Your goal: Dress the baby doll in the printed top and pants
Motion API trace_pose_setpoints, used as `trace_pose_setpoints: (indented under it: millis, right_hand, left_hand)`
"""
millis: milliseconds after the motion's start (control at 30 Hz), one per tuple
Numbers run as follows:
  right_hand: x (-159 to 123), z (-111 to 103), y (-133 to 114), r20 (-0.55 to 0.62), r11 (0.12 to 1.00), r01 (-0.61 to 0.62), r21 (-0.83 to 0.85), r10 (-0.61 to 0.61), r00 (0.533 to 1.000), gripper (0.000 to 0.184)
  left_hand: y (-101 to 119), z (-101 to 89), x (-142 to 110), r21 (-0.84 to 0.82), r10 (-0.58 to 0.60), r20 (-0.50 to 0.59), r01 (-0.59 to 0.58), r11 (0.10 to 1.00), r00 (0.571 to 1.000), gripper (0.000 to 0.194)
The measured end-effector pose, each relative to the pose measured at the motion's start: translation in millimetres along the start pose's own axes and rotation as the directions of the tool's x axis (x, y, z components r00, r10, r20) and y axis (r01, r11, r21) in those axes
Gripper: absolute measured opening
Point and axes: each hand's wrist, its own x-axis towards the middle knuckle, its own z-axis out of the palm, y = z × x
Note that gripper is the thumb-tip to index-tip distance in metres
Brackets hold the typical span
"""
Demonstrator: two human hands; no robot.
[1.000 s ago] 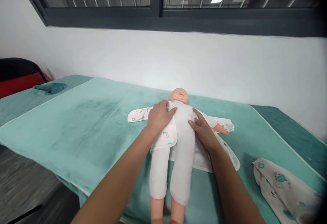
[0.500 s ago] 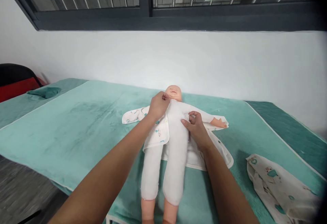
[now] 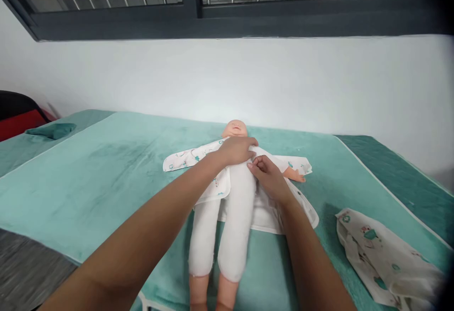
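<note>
A baby doll [image 3: 238, 226] with a white cloth body lies on its back, head away from me. A printed white baby shirt [image 3: 213, 190] covers its arm and side at my left. The shirt's other half [image 3: 301, 200] lies spread under the doll at my right, that arm outside the sleeve. My left hand [image 3: 238, 150] reaches across the upper chest, its bent fingers and thumb around the doll's shoulder at my right. Just below it, my right hand [image 3: 270, 174] is closed with thumb and fingertips together by the chest's side; what they pinch is hidden.
A folded printed cloth garment [image 3: 386, 254] lies at the right on the green table cover [image 3: 106, 178]. A dark green cloth [image 3: 51, 130] lies at the far left, near a red and black chair [image 3: 19, 117]. Behind stands a white wall [image 3: 142, 79] below a barred window.
My left hand has moved right from the shirt edge near the doll's neck to the opposite shoulder. My right hand has closed its fingertips. The view has shifted slightly.
</note>
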Motion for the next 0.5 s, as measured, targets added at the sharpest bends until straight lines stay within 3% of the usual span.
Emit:
trace_pose_setpoints:
  millis: [67,133,167,233,300,367,500]
  right_hand:
    - [-1.3,-5.2,-4.8,-0.03,0.998,-0.004,-0.064,0.002,1.0,0.028]
    - [-1.7,-14.3,-9.0,-0.201,0.996,-0.019,-0.092,0.001,0.98,0.027]
    - [-1.3,-20.6,-9.7,-0.326,0.996,-0.024,-0.086,-0.006,0.945,0.027]
    - [1.1,-36.1,-6.8,-0.563,0.999,-0.004,-0.04,-0.019,0.826,0.026]
    - [5.3,-53.1,2.0,-0.708,0.999,0.028,0.019,-0.007,0.706,0.021]
    - [10.1,-67.5,13.9,-0.767,0.998,0.006,0.069,0.05,0.639,0.016]
    - [16.5,-82.7,31.8,-0.749,0.983,-0.152,0.104,0.178,0.639,0.021]
  left_hand:
    - [4.3,0.2,7.6,0.12,0.043,0.119,-0.057,0.991,0.992,0.047]
    - [10.6,3.9,14.6,0.229,0.082,0.206,-0.13,0.965,0.975,0.05]
    - [14.4,7.4,17.6,0.282,0.101,0.231,-0.166,0.945,0.968,0.048]
    - [22.2,17.2,22.2,0.363,0.142,0.257,-0.232,0.902,0.956,0.043]
    - [29.6,29.2,25.9,0.412,0.163,0.26,-0.262,0.873,0.952,0.041]
    - [35.7,40.9,30.4,0.452,0.173,0.245,-0.27,0.85,0.954,0.042]
    - [42.0,56.6,43.7,0.485,0.189,0.255,-0.294,0.824,0.948,0.034]
